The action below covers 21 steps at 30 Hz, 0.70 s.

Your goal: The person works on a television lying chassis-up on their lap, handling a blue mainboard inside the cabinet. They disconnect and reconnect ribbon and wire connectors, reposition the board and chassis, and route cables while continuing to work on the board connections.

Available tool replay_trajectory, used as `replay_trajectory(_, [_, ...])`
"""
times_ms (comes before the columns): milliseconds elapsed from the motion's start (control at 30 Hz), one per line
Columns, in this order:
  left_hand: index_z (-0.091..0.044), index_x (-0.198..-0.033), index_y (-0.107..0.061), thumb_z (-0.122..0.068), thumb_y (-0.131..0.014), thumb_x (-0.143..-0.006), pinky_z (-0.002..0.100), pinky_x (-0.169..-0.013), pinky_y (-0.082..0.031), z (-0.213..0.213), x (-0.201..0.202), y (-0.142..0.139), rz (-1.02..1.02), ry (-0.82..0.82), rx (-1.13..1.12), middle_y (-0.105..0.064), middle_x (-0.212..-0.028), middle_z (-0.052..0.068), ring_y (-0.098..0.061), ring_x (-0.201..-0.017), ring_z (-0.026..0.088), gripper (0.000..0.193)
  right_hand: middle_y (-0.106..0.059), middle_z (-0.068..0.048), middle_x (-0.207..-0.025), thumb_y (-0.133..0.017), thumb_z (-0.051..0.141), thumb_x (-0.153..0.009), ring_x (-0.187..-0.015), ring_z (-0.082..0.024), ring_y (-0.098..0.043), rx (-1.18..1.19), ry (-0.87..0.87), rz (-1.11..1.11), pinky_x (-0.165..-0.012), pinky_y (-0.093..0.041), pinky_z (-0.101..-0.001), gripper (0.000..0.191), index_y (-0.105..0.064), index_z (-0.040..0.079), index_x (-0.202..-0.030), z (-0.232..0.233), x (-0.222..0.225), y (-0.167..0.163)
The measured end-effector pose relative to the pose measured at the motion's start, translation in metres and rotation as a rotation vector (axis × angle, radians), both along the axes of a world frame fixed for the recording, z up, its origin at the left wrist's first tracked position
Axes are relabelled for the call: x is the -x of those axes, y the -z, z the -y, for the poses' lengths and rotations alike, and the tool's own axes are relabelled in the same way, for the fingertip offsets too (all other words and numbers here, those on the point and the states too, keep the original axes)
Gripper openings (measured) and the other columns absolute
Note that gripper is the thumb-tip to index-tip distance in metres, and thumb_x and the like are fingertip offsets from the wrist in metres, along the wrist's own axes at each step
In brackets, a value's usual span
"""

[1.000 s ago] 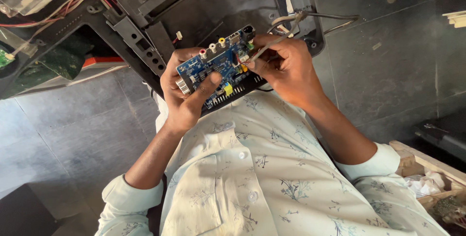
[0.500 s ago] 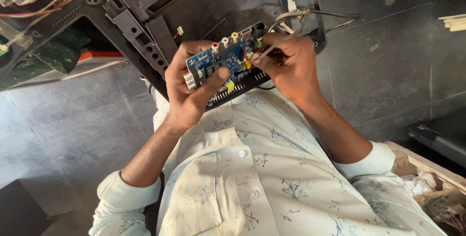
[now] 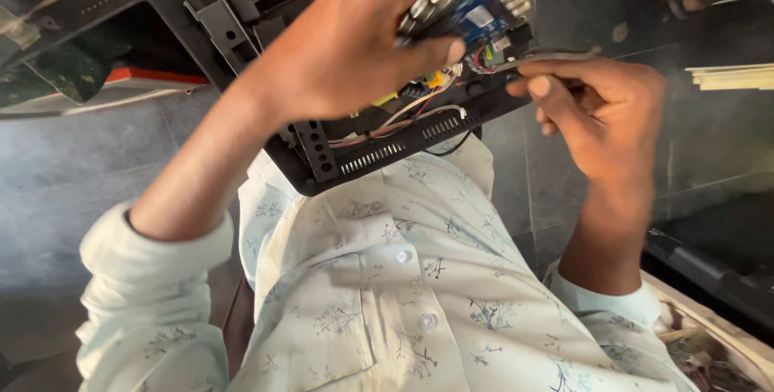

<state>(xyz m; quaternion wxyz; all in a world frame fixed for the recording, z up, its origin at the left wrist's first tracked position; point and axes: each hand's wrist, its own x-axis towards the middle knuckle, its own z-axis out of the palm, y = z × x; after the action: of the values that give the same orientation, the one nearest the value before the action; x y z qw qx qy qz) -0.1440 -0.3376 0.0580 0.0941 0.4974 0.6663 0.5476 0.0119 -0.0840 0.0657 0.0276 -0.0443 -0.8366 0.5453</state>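
My left hand (image 3: 355, 37) grips a blue circuit board (image 3: 476, 1) with round coloured sockets and metal connectors, held up near the top of the view. My right hand (image 3: 597, 118) sits just right of it, fingers pinched on a thin grey cable (image 3: 556, 57) that runs toward the board. Under both hands lies a black plastic device housing (image 3: 379, 146) with a slotted vent edge, resting against my lap. Red, white and yellow wires (image 3: 403, 106) trail from the board into the housing.
The housing's frame extends to the upper left, with a green board (image 3: 56, 78) and an orange-edged panel (image 3: 145, 78) inside. Grey tiled floor (image 3: 72, 166) surrounds me. Pale flat strips (image 3: 734, 76) lie at the right edge; a box of scraps (image 3: 709, 352) sits bottom right.
The view has come much closer. My left hand lifted the board up and to the right; my right hand came off the board and now pinches the cable beside it.
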Motion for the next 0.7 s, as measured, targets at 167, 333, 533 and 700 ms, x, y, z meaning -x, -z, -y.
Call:
replay_trajectory(167, [-0.004, -0.117, -0.067, -0.038, -0.073, -0.098, 0.042, -0.061, -0.052, -0.027, 0.040, 0.004, 0.048, 0.098, 0.459, -0.069, -0.080, 0.011, -0.066, -0.068, 0.021, 0.040, -0.072, -0.012, -0.083, -0.076, 0.016, -0.095, -0.062, -0.009, -0.063, -0.257, 0.072, -0.122, -0.052, -0.040, -0.0184, 0.022, -0.073, -0.004, -0.102, -0.009, -0.005, -0.017])
replay_trajectory(333, [-0.004, -0.099, -0.073, -0.052, -0.079, -0.093, 0.038, -0.055, -0.054, -0.051, 0.051, 0.017, -0.065, 0.088, 0.560, -0.067, -0.072, 0.005, -0.066, -0.060, 0.020, 0.048, -0.066, -0.012, -0.109, -0.079, 0.037, -0.104, -0.082, -0.010, -0.060, -0.370, 0.088, -0.341, -0.065, -0.039, -0.0166, 0.047, -0.068, -0.005, -0.122, -0.006, 0.002, -0.007])
replay_trajectory(533, [-0.003, -0.118, -0.064, -0.019, -0.081, -0.081, 0.028, -0.077, -0.059, -0.066, 0.060, 0.014, 0.088, 0.474, 0.046, -0.072, -0.103, 0.004, -0.073, -0.089, 0.015, 0.044, -0.068, -0.003, -0.098, -0.077, 0.040, -0.107, -0.081, -0.001, -0.057, -0.118, -0.027, -0.107, -0.069, -0.042, -0.0144, 0.050, -0.066, -0.006, -0.123, -0.002, 0.008, 0.002])
replay_trajectory(700, [-0.005, -0.122, -0.063, -0.018, -0.084, -0.077, 0.027, -0.080, -0.059, -0.070, 0.059, 0.009, 0.127, 0.495, 0.108, -0.071, -0.106, 0.002, -0.073, -0.092, 0.013, 0.052, -0.067, -0.002, -0.094, -0.078, 0.029, -0.109, -0.077, -0.001, -0.056, -0.136, -0.016, -0.119, -0.065, -0.041, -0.0144, 0.039, -0.069, -0.007, -0.120, 0.004, 0.000, -0.004])
